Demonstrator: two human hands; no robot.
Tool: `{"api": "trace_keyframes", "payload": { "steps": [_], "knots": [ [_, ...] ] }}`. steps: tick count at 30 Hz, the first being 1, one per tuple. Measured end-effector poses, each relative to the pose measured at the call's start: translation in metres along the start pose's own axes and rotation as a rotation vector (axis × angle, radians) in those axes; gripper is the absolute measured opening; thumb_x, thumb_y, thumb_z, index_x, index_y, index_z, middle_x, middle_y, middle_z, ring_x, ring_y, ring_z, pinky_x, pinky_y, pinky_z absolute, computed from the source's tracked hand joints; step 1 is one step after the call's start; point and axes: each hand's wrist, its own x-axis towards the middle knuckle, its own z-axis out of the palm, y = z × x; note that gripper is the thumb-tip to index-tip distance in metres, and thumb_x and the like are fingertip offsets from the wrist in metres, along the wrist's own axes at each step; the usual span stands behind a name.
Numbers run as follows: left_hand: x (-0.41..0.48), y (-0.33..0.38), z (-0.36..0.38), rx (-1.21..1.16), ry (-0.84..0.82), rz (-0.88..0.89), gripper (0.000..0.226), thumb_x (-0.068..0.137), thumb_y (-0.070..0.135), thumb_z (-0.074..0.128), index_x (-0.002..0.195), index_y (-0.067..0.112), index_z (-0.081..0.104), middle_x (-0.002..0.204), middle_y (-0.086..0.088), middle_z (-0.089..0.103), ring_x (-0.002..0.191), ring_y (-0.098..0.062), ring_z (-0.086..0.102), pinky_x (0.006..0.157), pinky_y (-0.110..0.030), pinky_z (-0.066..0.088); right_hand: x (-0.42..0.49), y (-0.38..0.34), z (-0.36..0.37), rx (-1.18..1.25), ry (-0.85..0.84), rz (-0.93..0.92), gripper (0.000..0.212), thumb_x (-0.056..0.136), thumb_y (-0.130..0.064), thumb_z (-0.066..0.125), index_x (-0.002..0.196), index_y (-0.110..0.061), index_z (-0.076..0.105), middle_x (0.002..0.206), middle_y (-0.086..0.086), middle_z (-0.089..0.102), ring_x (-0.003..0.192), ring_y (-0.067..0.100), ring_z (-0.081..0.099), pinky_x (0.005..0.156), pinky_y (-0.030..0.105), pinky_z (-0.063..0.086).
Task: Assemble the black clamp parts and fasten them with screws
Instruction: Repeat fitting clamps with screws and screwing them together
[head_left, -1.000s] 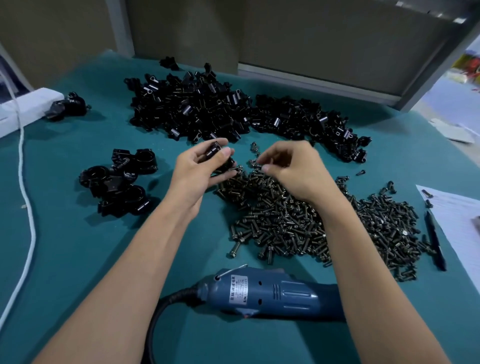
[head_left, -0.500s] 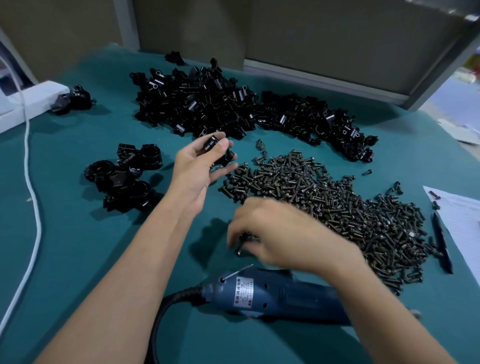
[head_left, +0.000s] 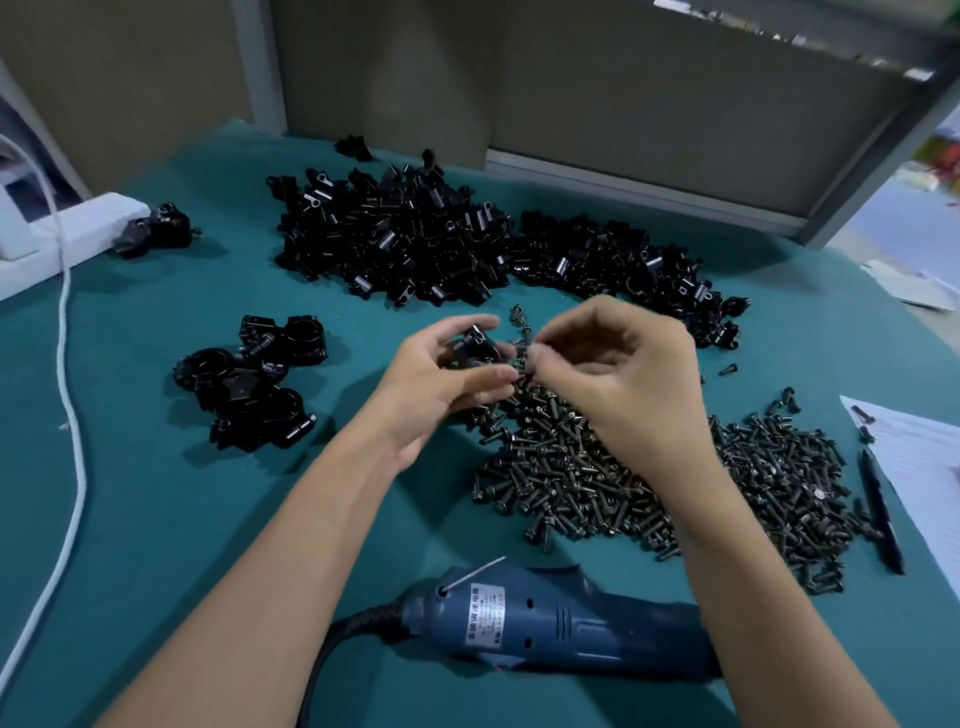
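Grips a glossy black clamp part in the left hand, over the screw pile's far edge. Pinches what looks like a screw in the right hand, just beside that part. Early yet: few assembled clamps set aside left, big heap of loose parts beyond, electric screwdriver untouched.

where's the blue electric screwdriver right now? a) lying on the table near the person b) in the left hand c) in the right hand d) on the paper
A: the blue electric screwdriver lies untouched on the table; the left hand holds a clamp part and the right hand pinches what looks like a screw.
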Motion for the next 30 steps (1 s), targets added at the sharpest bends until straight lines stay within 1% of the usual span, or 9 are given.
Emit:
{"api": "trace_keyframes", "payload": {
  "steps": [2, 4, 11, 15, 19, 22, 24, 26, 30],
  "knots": [
    [0.0, -0.003, 0.003, 0.029, -0.058, 0.006, 0.065, 0.055, 0.006, 0.083, 0.117, 0.014, 0.065, 0.097, -0.008, 0.074, 0.084, -0.025, 0.072, 0.072, -0.027, 0.059, 0.008, 0.003, 0.001, 0.028, 0.021, 0.057, 0.008, 0.08, 0.0, 0.076, 0.085, -0.004, 0.072, 0.076, 0.001, 0.074, 0.071, 0.012, 0.072, 0.07, 0.027, 0.06],
    [-0.001, -0.004, 0.004, 0.017, -0.114, 0.025, 0.06, 0.06, 0.002, 0.08, 0.116, 0.014, 0.066, 0.099, -0.01, 0.073, 0.089, -0.025, 0.07, 0.074, -0.03, 0.06, 0.013, 0.008, 0.006, -0.033, -0.01, 0.066, 0.008, 0.08, 0.0, 0.075, 0.086, -0.004, 0.073, 0.079, 0.0, 0.074, 0.073, 0.01, 0.072, 0.075, 0.031, 0.06],
    [-0.005, -0.003, 0.007, 0.056, -0.182, 0.041, 0.057, 0.065, -0.001, 0.078, 0.119, 0.011, 0.066, 0.119, -0.019, 0.068, 0.1, -0.025, 0.068, 0.079, -0.033, 0.06, 0.015, 0.019, 0.011, -0.137, -0.039, 0.001, 0.009, 0.082, 0.0, 0.074, 0.087, -0.008, 0.073, 0.08, -0.006, 0.073, 0.076, 0.003, 0.069, 0.076, 0.022, 0.056],
    [-0.005, -0.004, 0.007, 0.031, -0.166, 0.035, 0.055, 0.062, -0.001, 0.079, 0.114, 0.016, 0.069, 0.111, -0.014, 0.071, 0.093, -0.026, 0.07, 0.074, -0.028, 0.059, 0.015, 0.024, 0.011, -0.111, -0.037, 0.011, 0.011, 0.082, 0.0, 0.073, 0.09, -0.008, 0.072, 0.083, -0.006, 0.073, 0.079, 0.002, 0.069, 0.074, 0.016, 0.054],
    [-0.006, -0.004, 0.007, 0.049, -0.168, 0.035, 0.053, 0.062, -0.001, 0.079, 0.111, 0.021, 0.072, 0.103, -0.004, 0.074, 0.09, -0.025, 0.071, 0.074, -0.028, 0.059, 0.014, 0.026, 0.008, -0.006, -0.05, 0.078, 0.016, 0.083, 0.004, 0.072, 0.091, -0.01, 0.071, 0.086, -0.003, 0.074, 0.083, 0.007, 0.071, 0.079, 0.023, 0.057],
    [-0.006, -0.003, 0.008, 0.065, -0.117, 0.054, 0.05, 0.063, 0.001, 0.077, 0.108, 0.021, 0.071, 0.098, -0.006, 0.075, 0.086, -0.025, 0.071, 0.073, -0.027, 0.059, 0.013, 0.025, -0.003, 0.036, -0.054, 0.1, 0.018, 0.083, 0.003, 0.072, 0.089, -0.014, 0.071, 0.084, -0.004, 0.073, 0.08, 0.006, 0.071, 0.077, 0.021, 0.055],
    [-0.004, -0.002, 0.006, 0.039, -0.004, 0.074, 0.05, 0.063, -0.001, 0.076, 0.11, 0.016, 0.069, 0.096, -0.008, 0.075, 0.087, -0.026, 0.071, 0.075, -0.028, 0.06, 0.012, 0.023, -0.014, -0.004, -0.163, 0.116, 0.013, 0.083, -0.002, 0.075, 0.086, -0.014, 0.073, 0.081, -0.003, 0.074, 0.078, 0.008, 0.07, 0.077, 0.022, 0.056],
    [-0.001, 0.0, 0.002, -0.016, 0.099, 0.082, 0.045, 0.07, -0.007, 0.074, 0.11, 0.013, 0.067, 0.094, -0.008, 0.075, 0.087, -0.025, 0.073, 0.076, -0.028, 0.06, 0.007, 0.021, -0.02, -0.039, -0.348, 0.139, 0.01, 0.082, -0.006, 0.076, 0.085, -0.015, 0.074, 0.079, -0.002, 0.074, 0.074, 0.01, 0.07, 0.075, 0.023, 0.057],
    [0.003, 0.004, -0.004, -0.076, 0.187, 0.113, 0.038, 0.08, -0.012, 0.068, 0.109, 0.012, 0.066, 0.09, -0.007, 0.074, 0.085, -0.022, 0.073, 0.08, -0.031, 0.06, -0.011, 0.02, -0.011, -0.157, -0.626, 0.148, 0.013, 0.085, -0.007, 0.073, 0.09, -0.018, 0.076, 0.081, -0.007, 0.074, 0.075, 0.006, 0.071, 0.079, 0.024, 0.057]
  ]
}}
